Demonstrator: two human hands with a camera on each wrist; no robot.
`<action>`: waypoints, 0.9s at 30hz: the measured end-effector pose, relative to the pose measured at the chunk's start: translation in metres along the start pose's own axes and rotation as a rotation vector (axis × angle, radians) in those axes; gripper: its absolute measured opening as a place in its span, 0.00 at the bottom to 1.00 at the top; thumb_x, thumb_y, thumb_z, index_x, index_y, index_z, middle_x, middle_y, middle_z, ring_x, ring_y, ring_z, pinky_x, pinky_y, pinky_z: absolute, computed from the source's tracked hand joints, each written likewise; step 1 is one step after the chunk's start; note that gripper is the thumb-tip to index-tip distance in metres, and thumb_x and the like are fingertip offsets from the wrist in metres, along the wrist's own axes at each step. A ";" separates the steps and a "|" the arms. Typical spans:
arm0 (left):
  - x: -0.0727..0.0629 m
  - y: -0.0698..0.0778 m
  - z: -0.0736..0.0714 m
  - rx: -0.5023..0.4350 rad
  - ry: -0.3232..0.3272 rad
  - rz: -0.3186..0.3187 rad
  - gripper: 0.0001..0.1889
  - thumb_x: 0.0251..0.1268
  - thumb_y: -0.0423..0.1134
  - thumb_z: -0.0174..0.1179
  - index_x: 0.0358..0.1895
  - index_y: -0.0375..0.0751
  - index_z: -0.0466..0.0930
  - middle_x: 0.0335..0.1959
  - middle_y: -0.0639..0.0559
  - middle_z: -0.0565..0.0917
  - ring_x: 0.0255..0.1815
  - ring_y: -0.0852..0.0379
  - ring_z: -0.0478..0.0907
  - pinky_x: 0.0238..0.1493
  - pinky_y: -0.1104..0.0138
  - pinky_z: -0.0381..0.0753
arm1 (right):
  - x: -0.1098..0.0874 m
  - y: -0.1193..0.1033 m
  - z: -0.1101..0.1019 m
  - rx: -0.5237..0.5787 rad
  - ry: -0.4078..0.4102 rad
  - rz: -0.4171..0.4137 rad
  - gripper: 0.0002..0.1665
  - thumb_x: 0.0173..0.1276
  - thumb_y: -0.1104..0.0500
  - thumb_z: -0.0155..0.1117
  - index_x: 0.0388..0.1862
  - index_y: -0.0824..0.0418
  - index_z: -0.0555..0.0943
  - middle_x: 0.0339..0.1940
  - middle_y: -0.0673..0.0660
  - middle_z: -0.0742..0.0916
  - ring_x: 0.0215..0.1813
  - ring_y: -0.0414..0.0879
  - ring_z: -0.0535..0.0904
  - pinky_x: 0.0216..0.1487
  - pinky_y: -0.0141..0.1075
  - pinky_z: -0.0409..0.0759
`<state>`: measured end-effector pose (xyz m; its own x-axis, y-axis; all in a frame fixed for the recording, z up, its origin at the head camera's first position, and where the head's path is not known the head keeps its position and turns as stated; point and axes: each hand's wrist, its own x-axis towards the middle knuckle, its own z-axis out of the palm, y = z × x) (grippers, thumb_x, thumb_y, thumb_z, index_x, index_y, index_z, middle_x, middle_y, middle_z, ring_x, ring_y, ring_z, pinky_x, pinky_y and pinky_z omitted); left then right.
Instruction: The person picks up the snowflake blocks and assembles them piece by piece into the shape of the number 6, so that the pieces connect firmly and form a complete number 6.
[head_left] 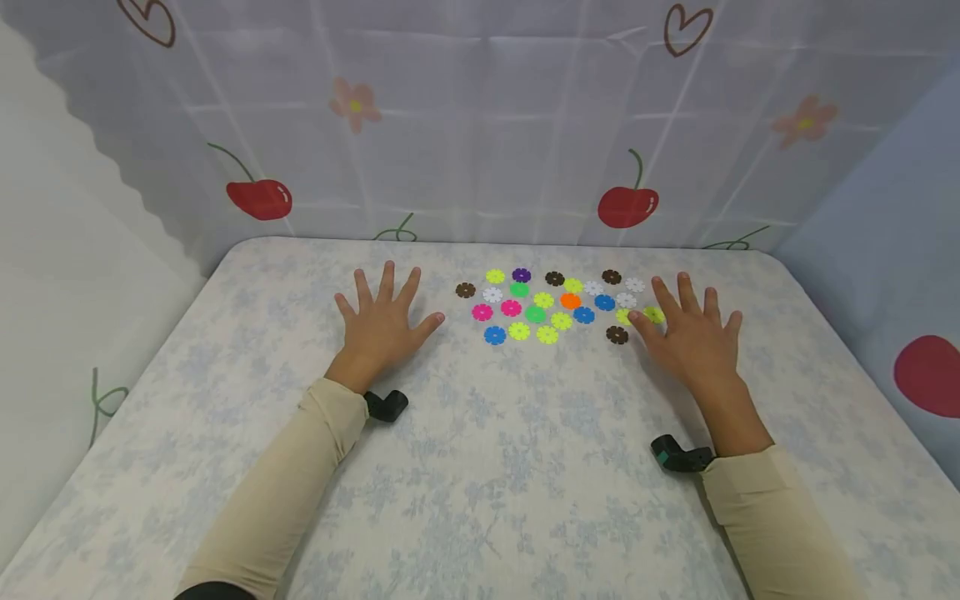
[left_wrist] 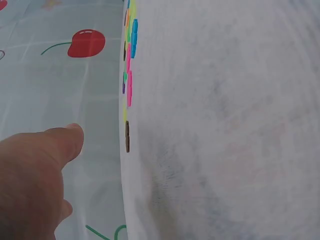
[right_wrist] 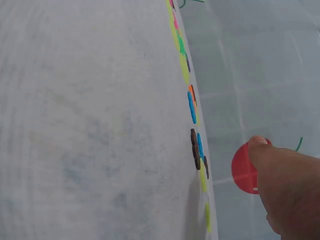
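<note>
Small notched plastic discs in several colours lie flat on the table towards its back, among them a brown disc (head_left: 465, 290), a purple disc (head_left: 521, 275), an orange disc (head_left: 571, 301) and a blue disc (head_left: 495, 335). Left of the group is my left hand (head_left: 382, 327), fingers spread, holding nothing. My right hand (head_left: 693, 340) is spread at the group's right end, its thumb beside a yellow disc (head_left: 623, 317) and another yellow disc (head_left: 654, 315) near its index finger. Both wrist views show the discs edge-on, with the left thumb (left_wrist: 67, 142) and right thumb (right_wrist: 260, 150) apart from them.
A pale patterned cloth covers the table (head_left: 480, 467). Behind it hangs a curtain (head_left: 480, 133) printed with cherries, flowers and hearts. A white wall (head_left: 67, 275) stands on the left. Black wrist devices sit at the left wrist (head_left: 386, 406) and right wrist (head_left: 678, 455).
</note>
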<state>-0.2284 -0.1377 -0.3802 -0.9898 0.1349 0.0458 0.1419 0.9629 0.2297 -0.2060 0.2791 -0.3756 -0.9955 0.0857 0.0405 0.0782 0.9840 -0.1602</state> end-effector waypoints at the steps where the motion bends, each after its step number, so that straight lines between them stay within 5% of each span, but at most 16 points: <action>1: 0.000 0.000 0.000 0.004 0.002 0.002 0.46 0.69 0.72 0.46 0.84 0.56 0.44 0.83 0.40 0.38 0.77 0.25 0.26 0.65 0.25 0.30 | 0.000 0.000 0.000 -0.006 0.003 -0.001 0.51 0.75 0.28 0.42 0.85 0.53 0.45 0.82 0.68 0.44 0.78 0.74 0.33 0.67 0.74 0.30; 13: 0.006 0.021 -0.006 -0.032 0.010 0.072 0.44 0.71 0.69 0.49 0.83 0.51 0.50 0.82 0.38 0.43 0.78 0.26 0.29 0.67 0.27 0.35 | -0.002 -0.026 -0.013 0.016 0.049 -0.101 0.45 0.76 0.39 0.55 0.83 0.57 0.54 0.80 0.71 0.57 0.76 0.76 0.50 0.68 0.75 0.41; 17: 0.009 0.038 -0.013 -0.100 0.023 0.149 0.37 0.72 0.60 0.56 0.77 0.44 0.64 0.77 0.39 0.63 0.77 0.31 0.53 0.70 0.36 0.56 | -0.004 -0.047 -0.015 0.042 0.061 -0.264 0.37 0.74 0.48 0.63 0.75 0.64 0.69 0.71 0.72 0.72 0.69 0.71 0.67 0.66 0.69 0.61; 20: 0.012 0.052 -0.012 -0.168 -0.014 0.196 0.28 0.72 0.53 0.61 0.69 0.41 0.75 0.62 0.43 0.80 0.62 0.42 0.75 0.58 0.49 0.77 | -0.004 -0.067 -0.013 0.086 0.020 -0.376 0.29 0.72 0.53 0.67 0.66 0.66 0.78 0.61 0.70 0.80 0.61 0.68 0.75 0.58 0.63 0.74; 22: 0.014 0.060 -0.008 -0.212 -0.054 0.229 0.23 0.71 0.49 0.63 0.63 0.40 0.80 0.52 0.46 0.84 0.50 0.48 0.80 0.48 0.55 0.81 | -0.002 -0.080 -0.011 0.118 -0.031 -0.400 0.25 0.71 0.54 0.69 0.62 0.65 0.81 0.58 0.68 0.82 0.58 0.64 0.77 0.55 0.59 0.77; 27: 0.017 0.075 0.007 -0.238 -0.140 0.270 0.18 0.71 0.45 0.64 0.57 0.39 0.83 0.44 0.49 0.84 0.44 0.53 0.80 0.47 0.59 0.80 | 0.007 -0.100 0.000 0.120 -0.104 -0.397 0.20 0.67 0.55 0.73 0.54 0.64 0.86 0.49 0.62 0.84 0.51 0.57 0.80 0.48 0.51 0.80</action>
<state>-0.2343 -0.0615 -0.3690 -0.9063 0.4226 0.0057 0.3802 0.8092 0.4479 -0.2207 0.1808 -0.3590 -0.9476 -0.3185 0.0240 -0.3132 0.9116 -0.2662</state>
